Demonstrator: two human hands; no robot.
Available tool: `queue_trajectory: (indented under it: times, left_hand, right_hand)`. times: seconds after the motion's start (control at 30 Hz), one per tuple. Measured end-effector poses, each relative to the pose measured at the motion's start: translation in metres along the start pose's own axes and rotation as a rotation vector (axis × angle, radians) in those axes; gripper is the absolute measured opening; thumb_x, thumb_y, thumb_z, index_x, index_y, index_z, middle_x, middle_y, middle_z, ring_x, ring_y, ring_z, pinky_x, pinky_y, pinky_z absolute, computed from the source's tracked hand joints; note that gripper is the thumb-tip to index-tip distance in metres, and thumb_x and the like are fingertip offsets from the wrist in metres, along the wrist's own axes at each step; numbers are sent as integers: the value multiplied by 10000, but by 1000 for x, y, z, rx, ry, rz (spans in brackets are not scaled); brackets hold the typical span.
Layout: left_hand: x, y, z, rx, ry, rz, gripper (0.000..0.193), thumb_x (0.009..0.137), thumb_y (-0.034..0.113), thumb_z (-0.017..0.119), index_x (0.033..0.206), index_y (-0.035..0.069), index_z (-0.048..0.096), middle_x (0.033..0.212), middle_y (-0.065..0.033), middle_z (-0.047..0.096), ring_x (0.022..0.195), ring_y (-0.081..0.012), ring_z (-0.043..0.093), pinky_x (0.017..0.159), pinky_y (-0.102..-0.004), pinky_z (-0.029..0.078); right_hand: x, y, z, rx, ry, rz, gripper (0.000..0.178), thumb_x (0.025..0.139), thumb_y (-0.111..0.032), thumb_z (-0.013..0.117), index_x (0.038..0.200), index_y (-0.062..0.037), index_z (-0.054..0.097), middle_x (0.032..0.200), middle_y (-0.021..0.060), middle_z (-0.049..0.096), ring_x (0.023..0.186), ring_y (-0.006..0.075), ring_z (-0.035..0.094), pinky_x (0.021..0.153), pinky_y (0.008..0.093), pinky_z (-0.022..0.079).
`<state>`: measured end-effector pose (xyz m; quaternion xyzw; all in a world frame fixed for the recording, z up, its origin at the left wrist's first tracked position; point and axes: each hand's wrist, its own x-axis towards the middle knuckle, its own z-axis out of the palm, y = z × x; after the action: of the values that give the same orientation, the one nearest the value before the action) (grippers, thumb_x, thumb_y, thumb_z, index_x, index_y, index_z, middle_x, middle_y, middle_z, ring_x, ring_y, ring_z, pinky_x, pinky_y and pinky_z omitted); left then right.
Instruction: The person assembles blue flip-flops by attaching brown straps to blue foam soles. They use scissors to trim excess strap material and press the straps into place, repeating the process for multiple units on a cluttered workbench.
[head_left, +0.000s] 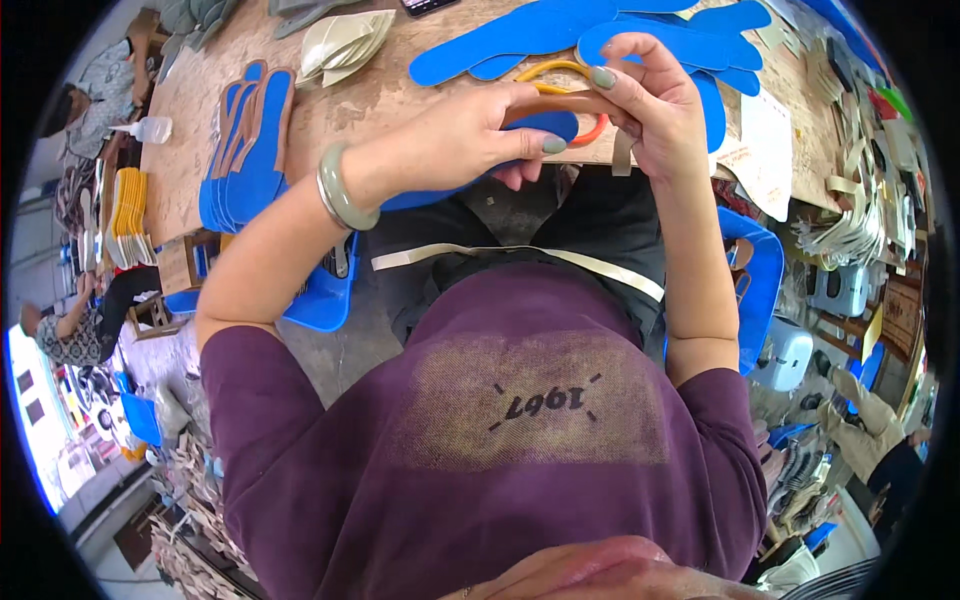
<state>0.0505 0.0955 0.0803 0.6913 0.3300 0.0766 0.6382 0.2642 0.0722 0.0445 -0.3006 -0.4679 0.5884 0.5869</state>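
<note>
My left hand [490,130], with a jade bangle at its wrist, is closed on a blue insole [430,197] near the table's front edge. A brown strip [572,102] runs along the insole's upper side and across to my right hand [655,112]. The thumb and fingers of that hand pinch the strip's far end. Below the right fingers hangs a short tan strip [622,155]. Behind the hands show a yellow loop [552,68] and an orange-red loop [592,132], perhaps scissor handles, partly hidden. A pale strip [520,251] lies across my lap.
Blue insoles [500,45] are piled at the back; brown-edged blue ones [250,165] lie left. Cream pieces [345,45], a phone [427,4] and white paper [768,150] are on the table. Blue bins [325,300] flank my legs. Other people [75,330] are far left.
</note>
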Motion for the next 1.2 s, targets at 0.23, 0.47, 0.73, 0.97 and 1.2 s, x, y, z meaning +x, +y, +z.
queue_trajectory:
  times: [0.23, 0.47, 0.73, 0.97, 1.2]
  left_hand:
    - [15, -11, 24, -416, 157, 296, 333, 952, 255, 553, 1184, 20, 512, 845, -74, 610, 755, -129, 611, 662, -263, 533]
    - [28, -16, 36, -656, 270, 416, 278, 977, 258, 503, 1112, 17, 537, 857, -77, 628, 728, -134, 624, 669, -263, 545]
    - [32, -8, 30, -877, 573, 644, 366, 994, 302, 443, 1106, -40, 506, 1112, -219, 610, 1018, -305, 628, 850, -422, 543]
    - [29, -12, 30, -867, 630, 669, 359, 989, 321, 455, 1031, -25, 541, 984, -180, 635, 919, -269, 647, 800, -387, 545]
    - [29, -19, 30, -844, 651, 724, 296, 983, 293, 487, 985, 3, 546, 899, -116, 633, 815, -198, 633, 759, -326, 526]
  right_hand:
    - [-8, 13, 14, 139, 172, -97, 157, 861, -72, 663, 971, -73, 552, 739, 16, 615, 532, 26, 469, 435, 153, 295]
    - [-6, 10, 33, 304, 181, -21, 173, 889, -90, 630, 1033, -23, 563, 746, 37, 623, 550, 71, 549, 498, 167, 432]
    - [-14, 18, 38, -358, 318, -187, 181, 864, -112, 670, 999, 5, 701, 879, 51, 699, 761, 83, 639, 713, 202, 508]
    - [-20, 34, 49, -349, 301, -152, 178, 848, -111, 687, 985, 1, 705, 874, 43, 695, 778, 69, 610, 708, 203, 493]
    - [-15, 41, 50, -307, 264, -29, 200, 857, -142, 681, 1010, -16, 705, 846, 21, 699, 749, 51, 603, 687, 200, 494]
